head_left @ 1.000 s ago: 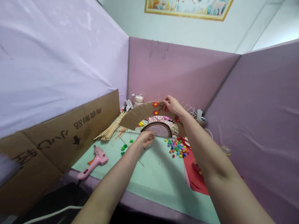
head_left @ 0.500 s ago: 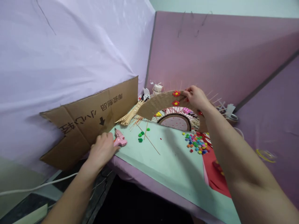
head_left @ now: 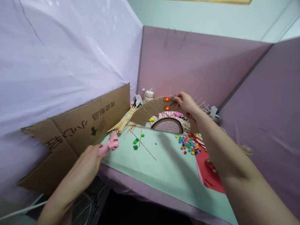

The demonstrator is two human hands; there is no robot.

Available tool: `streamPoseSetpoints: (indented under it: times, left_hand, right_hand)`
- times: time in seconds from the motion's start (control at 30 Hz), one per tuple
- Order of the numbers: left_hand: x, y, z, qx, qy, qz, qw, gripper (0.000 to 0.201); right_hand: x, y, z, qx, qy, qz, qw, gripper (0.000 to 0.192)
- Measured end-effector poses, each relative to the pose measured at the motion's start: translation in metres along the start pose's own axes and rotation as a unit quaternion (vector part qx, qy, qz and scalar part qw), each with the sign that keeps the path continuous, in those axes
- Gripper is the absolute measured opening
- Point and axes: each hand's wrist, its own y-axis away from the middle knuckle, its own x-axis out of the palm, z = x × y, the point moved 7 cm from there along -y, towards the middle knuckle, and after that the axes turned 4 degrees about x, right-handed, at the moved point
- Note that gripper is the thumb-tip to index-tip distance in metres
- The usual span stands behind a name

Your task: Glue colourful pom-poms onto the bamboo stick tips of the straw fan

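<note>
The left hand grips the pink glue gun at the surface's near-left edge, while the right hand pinches the cardboard fan upright far back, ready for gluing.

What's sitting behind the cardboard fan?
Behind the cardboard fan, a small white spool and scraps show above its left edge; thin sticks poke past the right hand. Anything lower is covered by the cardboard.

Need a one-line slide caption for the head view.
Left hand grips a pink glue gun while right hand steadies an upright brown cardboard arch on the pale green table.
</note>
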Motion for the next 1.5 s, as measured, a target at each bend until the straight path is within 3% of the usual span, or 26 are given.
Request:
streamPoseSetpoints:
  times: [0.07, 0.13, 0.17, 0.23, 0.33, 0.4, 0.5, 0.63, 0.73, 1.1, 1.3, 1.5]
  left_hand:
    - [0.002, -0.007, -0.011, 0.001, 0.124, -0.017, 0.992, 0.035]
    - [0.019, -0.017, -0.029, -0.008, 0.271, -0.01, 0.963, 0.036]
    - [0.033, -0.023, -0.041, -0.012, 0.355, 0.001, 0.935, 0.036]
    - [0.061, -0.032, -0.066, -0.027, 0.545, -0.007, 0.838, 0.04]
    - [0.107, -0.045, -0.106, -0.057, 0.694, 0.027, 0.717, 0.043]
    - [0.128, -0.056, -0.128, -0.072, 0.737, 0.033, 0.671, 0.042]
    - [0.149, -0.076, -0.156, -0.076, 0.769, 0.067, 0.631, 0.045]
    - [0.163, -0.097, -0.185, -0.053, 0.76, 0.1, 0.64, 0.051]
    - [0.171, -0.102, -0.194, -0.057, 0.742, 0.109, 0.659, 0.057]
    - [0.169, -0.11, -0.183, -0.057, 0.711, 0.088, 0.695, 0.059]
    - [0.162, -0.109, -0.185, -0.035, 0.71, 0.068, 0.7, 0.037]
    - [0.164, -0.122, -0.184, -0.037, 0.701, 0.079, 0.708, 0.056]
  right_hand:
    - [0.001, 0.001, 0.0, 0.003, -0.012, 0.009, 1.0, 0.01]
    - [0.002, 0.001, -0.002, 0.006, -0.032, 0.012, 0.999, 0.009]
    - [0.002, 0.001, -0.003, 0.007, -0.042, 0.011, 0.999, 0.009]
    - [0.003, 0.001, -0.005, 0.007, -0.056, 0.009, 0.998, 0.009]
    - [0.005, 0.002, -0.007, 0.0, -0.064, 0.0, 0.998, 0.01]
    - [0.006, 0.002, -0.007, -0.004, -0.072, -0.003, 0.997, 0.01]
    - [0.007, 0.001, -0.008, -0.003, -0.082, -0.004, 0.997, 0.01]
    - [0.007, -0.002, -0.013, -0.01, -0.099, -0.011, 0.995, 0.01]
    - [0.008, -0.005, -0.017, -0.021, -0.118, -0.018, 0.993, 0.011]
    - [0.009, -0.004, -0.023, -0.022, -0.148, -0.026, 0.988, 0.017]
    - [0.01, -0.001, -0.022, -0.019, -0.17, -0.027, 0.985, 0.015]
    - [0.008, -0.003, -0.024, -0.015, -0.196, -0.042, 0.98, 0.019]
